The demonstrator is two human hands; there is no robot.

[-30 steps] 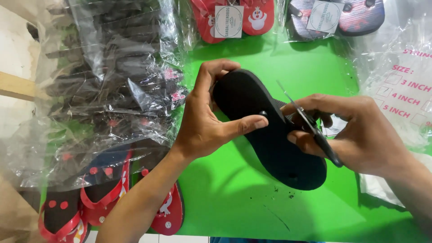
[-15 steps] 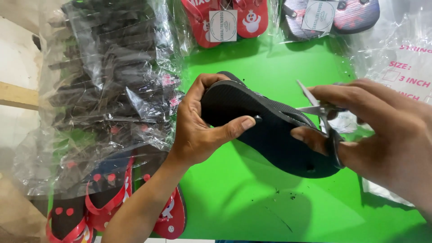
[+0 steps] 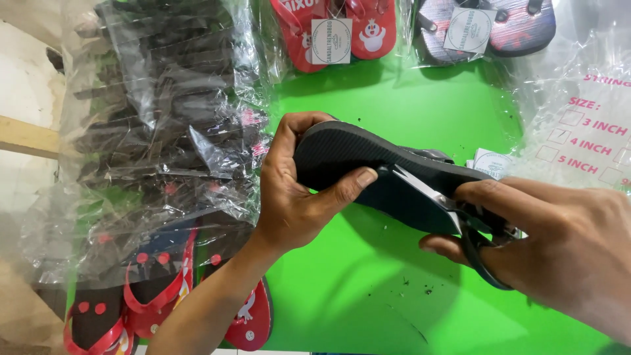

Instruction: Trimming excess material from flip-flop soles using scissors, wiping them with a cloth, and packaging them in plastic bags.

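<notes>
Left of the left hand's fingers (image 3: 309,131), a clear plastic bag of dark sandals (image 3: 164,112). Beyond them, a bagged red pair with square white label (image 3: 331,41) and a bagged grey pair with round label (image 3: 468,30). Above the right fingers, a clear printed packet (image 3: 585,131) and small white tags (image 3: 493,162).

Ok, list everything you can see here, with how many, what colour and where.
black sandal sole: one, black, held above the middle of the table
scissors: one pair, silver blades and dark handles, tips against the sole
green table: one, bright green, under everything
bagged dark sandals: one clear bag, count inside unclear, left
red-strapped sandals: several, black and red, lower left
red bagged sandals: one pair, top centre
grey bagged sandals: one pair, top right
printed clear bag: one, red lettering, right
black crumbs: a few, on the table below the sole
left hand: grip on the sole
right hand: grip on the scissors
</notes>
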